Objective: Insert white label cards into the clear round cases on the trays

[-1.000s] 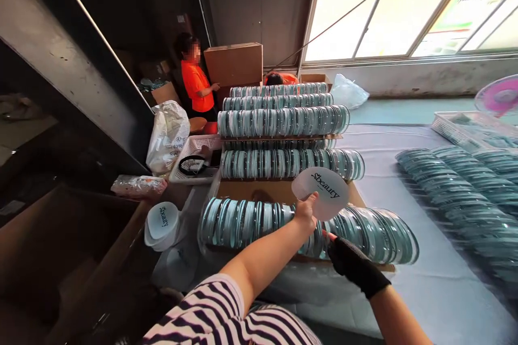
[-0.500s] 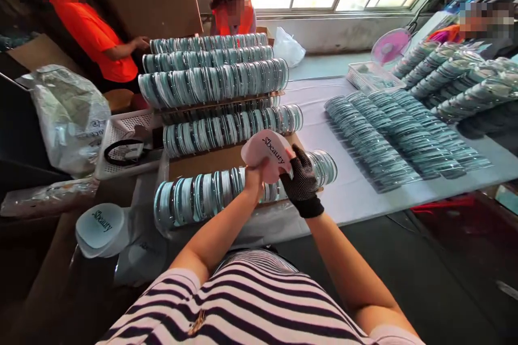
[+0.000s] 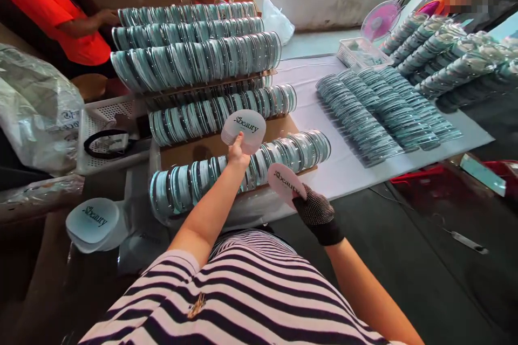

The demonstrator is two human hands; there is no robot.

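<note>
The left hand (image 3: 237,155) is bare. Its fingers pinch the bottom edge of a round white card (image 3: 243,129) with the word "Sbeauty" on it. The card stands up, facing the camera, at about 12 o'clock from the hand.

The right hand (image 3: 313,207) wears a black mesh glove. Its fingers pinch a second white card (image 3: 285,183) with the same word. This card tilts up toward 10 o'clock from the glove. The two cards are near each other but do not touch.

Under both hands lies a long row of round clear cases (image 3: 243,170) with teal edges, standing on their rims on a piece of brown cardboard (image 3: 210,148). The left hand's card is just above this row. More rows of round cases (image 3: 194,59) are piled up at 12 o'clock, behind the cardboard.

At 9 o'clock from the left hand, low down, sits a stack of white cards (image 3: 93,221). A white basket (image 3: 101,118) and a crinkly plastic bag (image 3: 36,113) are further out at 10 o'clock.

At 2 o'clock, many flat rows of cases (image 3: 380,113) lie on the pale table (image 3: 356,172). A pink fan (image 3: 380,19) stands behind them.

People in orange shirts (image 3: 48,5) work at the far side, at 11 and 12 o'clock.
</note>
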